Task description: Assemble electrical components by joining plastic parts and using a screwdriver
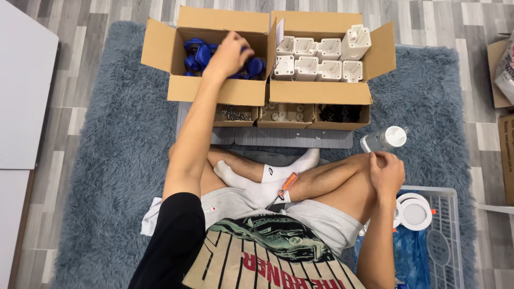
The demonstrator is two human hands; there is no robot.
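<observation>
Home floor: shaggy rug (123, 160), parts boxes (321, 91)

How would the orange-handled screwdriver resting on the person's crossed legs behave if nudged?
The orange-handled screwdriver looks stiff and light. Its round handle lies across a sloping white sock, so it would probably roll or slide off. The thin shaft seems unlikely to bend.

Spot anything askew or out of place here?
One white block in the right box sits tilted and higher than its neatly packed neighbours. An orange-handled screwdriver lies loose on the crossed legs. The left hand is in the blue parts; nothing looks spilled.
</observation>
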